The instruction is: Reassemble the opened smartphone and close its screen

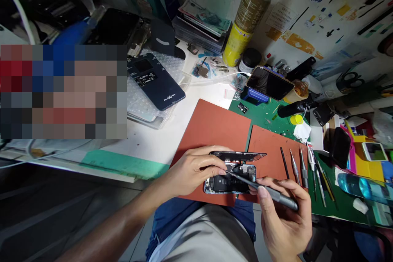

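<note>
An opened phone lies on the brown mat, its black battery and inner parts showing. Its screen stands tilted up along the far edge of the body. My left hand has its fingers around the left end of that screen, with fingertips down close to the inner parts. Gripped in my right hand is a grey screwdriver, slanting left so that its thin tip reaches into the phone beside my left fingertips. Exactly what the tip touches is too small to make out.
Several screwdrivers and tweezers lie right of the phone on a second brown mat. Behind stand a propped phone and a spray can. A dark flat device rests on bubble wrap at left. A blue bottle lies far right.
</note>
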The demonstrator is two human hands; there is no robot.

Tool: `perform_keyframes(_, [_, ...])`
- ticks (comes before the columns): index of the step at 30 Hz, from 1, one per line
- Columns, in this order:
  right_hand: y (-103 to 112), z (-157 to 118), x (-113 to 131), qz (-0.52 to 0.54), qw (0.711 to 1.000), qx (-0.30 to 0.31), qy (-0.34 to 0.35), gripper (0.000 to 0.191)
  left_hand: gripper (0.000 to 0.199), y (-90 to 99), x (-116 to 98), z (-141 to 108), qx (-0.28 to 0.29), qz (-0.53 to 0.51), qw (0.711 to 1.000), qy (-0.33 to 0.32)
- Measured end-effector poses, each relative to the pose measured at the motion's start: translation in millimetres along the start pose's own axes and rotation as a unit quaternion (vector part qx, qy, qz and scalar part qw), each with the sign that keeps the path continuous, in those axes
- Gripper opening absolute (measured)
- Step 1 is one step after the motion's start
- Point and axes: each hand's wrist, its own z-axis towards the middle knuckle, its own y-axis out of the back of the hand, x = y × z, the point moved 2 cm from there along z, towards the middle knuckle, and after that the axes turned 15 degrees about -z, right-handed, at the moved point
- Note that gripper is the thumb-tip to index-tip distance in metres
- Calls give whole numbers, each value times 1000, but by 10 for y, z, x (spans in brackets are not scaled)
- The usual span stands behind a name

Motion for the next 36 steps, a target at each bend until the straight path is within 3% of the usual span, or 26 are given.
perform_keyframes(18, [-13, 41, 81, 9, 996, 6, 92, 43, 11, 3, 26, -10, 3, -1, 1000, -6])
perform_keyframes(30, [0, 21, 80, 2, 998, -25, 64, 38, 12, 0, 1, 12, -1, -6, 1000, -17])
perform_keyframes(36, [69, -18, 179, -41, 994, -81, 55, 38, 14, 0, -22, 11, -3, 10, 1000, -22])
